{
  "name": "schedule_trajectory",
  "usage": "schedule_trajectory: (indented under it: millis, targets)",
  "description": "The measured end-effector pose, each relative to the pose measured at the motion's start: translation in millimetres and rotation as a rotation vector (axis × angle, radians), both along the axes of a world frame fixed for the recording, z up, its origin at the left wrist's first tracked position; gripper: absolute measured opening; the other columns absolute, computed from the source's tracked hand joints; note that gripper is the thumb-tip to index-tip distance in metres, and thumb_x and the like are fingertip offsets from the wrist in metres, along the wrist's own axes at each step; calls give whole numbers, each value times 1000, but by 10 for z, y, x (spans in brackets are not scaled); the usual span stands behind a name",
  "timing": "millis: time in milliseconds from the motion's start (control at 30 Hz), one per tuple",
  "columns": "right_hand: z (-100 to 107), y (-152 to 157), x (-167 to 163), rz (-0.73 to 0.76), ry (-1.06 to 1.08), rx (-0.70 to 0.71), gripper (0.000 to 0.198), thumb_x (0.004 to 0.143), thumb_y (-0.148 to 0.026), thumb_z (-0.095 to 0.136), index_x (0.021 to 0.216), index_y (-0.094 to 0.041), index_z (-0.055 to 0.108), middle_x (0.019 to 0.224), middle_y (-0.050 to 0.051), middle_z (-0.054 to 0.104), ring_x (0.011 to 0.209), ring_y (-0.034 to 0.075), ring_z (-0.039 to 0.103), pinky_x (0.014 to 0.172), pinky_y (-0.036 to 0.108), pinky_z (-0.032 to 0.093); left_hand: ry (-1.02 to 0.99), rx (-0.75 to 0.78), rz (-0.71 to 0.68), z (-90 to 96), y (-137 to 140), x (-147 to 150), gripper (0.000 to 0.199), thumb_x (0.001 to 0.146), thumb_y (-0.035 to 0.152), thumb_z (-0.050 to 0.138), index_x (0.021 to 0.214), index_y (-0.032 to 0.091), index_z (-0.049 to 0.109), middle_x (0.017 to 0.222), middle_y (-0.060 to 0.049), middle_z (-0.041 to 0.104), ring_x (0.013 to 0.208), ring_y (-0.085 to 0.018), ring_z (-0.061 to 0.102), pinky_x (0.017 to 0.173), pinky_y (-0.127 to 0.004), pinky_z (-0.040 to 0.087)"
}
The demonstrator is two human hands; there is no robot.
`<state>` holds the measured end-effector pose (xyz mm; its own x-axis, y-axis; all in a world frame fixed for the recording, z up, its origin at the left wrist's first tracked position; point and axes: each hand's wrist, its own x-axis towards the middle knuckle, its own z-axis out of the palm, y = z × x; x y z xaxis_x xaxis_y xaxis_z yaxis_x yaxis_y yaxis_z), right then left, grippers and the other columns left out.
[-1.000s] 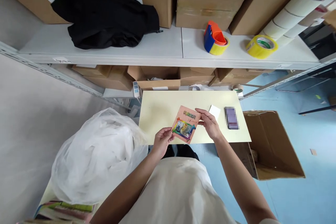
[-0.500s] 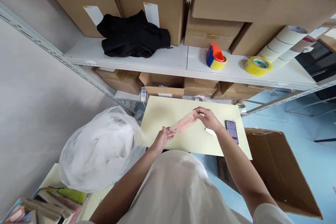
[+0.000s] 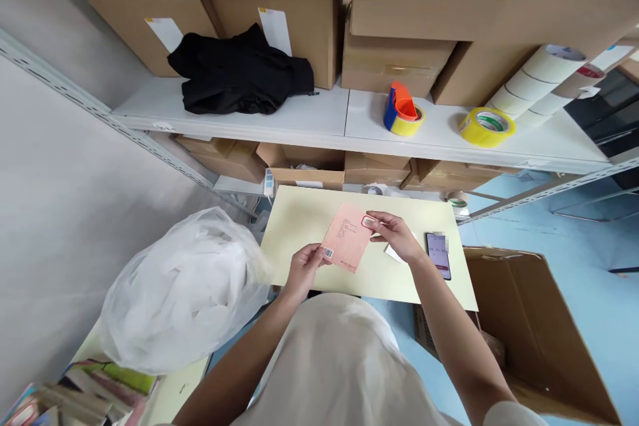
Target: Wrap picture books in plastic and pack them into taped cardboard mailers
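Note:
Over the pale yellow table [image 3: 294, 213] I hold a thin pink booklet [image 3: 347, 239] by two opposite edges. Its cover faces me, with lines of print, a barcode near the lower left corner and a red-framed mark at the upper right. My left hand [image 3: 305, 267] pinches the edge by the barcode. My right hand [image 3: 397, 234] grips the upper right corner, its fingers partly over the framed mark. A white piece of paper [image 3: 394, 253] lies below my right hand, partly hidden. To the right of it rests a phone [image 3: 438, 256] with a lit screen.
A clear plastic bag of white material [image 3: 184, 289] stands at the left, above several books [image 3: 94, 393]. An open cardboard box [image 3: 539, 326] is at the right. The shelf [image 3: 329, 110] ahead carries cartons, a black garment [image 3: 239, 73], a tape dispenser [image 3: 403, 113] and yellow tape [image 3: 486, 126].
The pink booklet has turned from a steep slant to face me, so its printed cover shows in full. Both hands still hold it. The view has shifted slightly.

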<state>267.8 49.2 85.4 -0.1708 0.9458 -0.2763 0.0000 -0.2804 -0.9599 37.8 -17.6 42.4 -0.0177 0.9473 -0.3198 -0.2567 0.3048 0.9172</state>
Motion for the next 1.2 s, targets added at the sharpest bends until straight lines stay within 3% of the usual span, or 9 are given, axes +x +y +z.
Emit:
schedule_trajectory:
  millis: [133, 233, 400, 567, 733, 933, 1100, 1200]
  targets:
    - [-109, -43, 60, -169, 14, -14, 43, 63, -46, 75, 97, -19, 67, 82, 3, 70, 72, 15, 64, 65, 33, 57, -20, -70, -121, -43, -29, 2, 36, 73, 44, 68, 92, 14, 68, 89, -9, 72, 81, -18, 67, 86, -37, 52]
    - [-121, -55, 78, -234, 35, -13, 41, 61, -45, 77, 91, -19, 66, 76, 1, 69, 69, 15, 64, 63, 31, 56, 45, -77, -161, -53, -45, -14, 36, 71, 43, 70, 92, 14, 69, 92, -9, 72, 81, -18, 67, 85, -35, 52]
    - [-92, -73, 55, -235, 38, -1, 39, 61, -45, 77, 88, -20, 64, 76, 1, 69, 71, 14, 64, 64, 31, 56, -21, -69, -186, -25, -90, -13, 37, 75, 47, 65, 92, 15, 69, 93, -10, 72, 85, -20, 68, 87, -37, 51]
    - [-122, -120, 3, -229, 38, 20, 38, 63, -45, 75, 89, -19, 64, 76, 1, 68, 70, 14, 62, 65, 31, 56, 51, -33, -185, 29, -151, -26, 34, 68, 40, 74, 90, 14, 70, 89, -9, 73, 82, -20, 67, 84, -37, 52]
    - [-170, -221, 54, -201, 48, 65, 34, 75, -45, 63, 98, -21, 63, 83, 1, 65, 71, 13, 62, 69, 35, 55, 24, -41, -168, 45, -196, -24, 32, 68, 38, 73, 90, 15, 71, 90, -9, 73, 83, -19, 67, 85, -37, 52]
    - [-197, -269, 179, -49, -35, 317, 45, 77, -34, 61, 121, -26, 52, 89, 2, 63, 85, 15, 61, 79, 35, 50, -147, -117, -118, 6, -219, 9, 36, 64, 39, 77, 90, 15, 71, 89, -8, 72, 81, -17, 66, 90, -37, 49]
    - [-36, -208, 180, 107, -217, 453, 24, 84, -36, 57, 105, -25, 60, 101, 6, 62, 90, 18, 59, 82, 37, 49, -200, -184, -123, -15, -238, 24, 40, 60, 37, 80, 92, 15, 68, 79, -5, 71, 73, -14, 66, 87, -36, 49]
    - [124, -138, 152, 145, -347, 599, 18, 84, -38, 57, 92, -23, 63, 102, 9, 60, 95, 22, 56, 85, 39, 46, -76, -170, -183, -7, -224, 9, 46, 62, 48, 76, 94, 15, 68, 81, -8, 72, 82, -20, 66, 89, -40, 46]
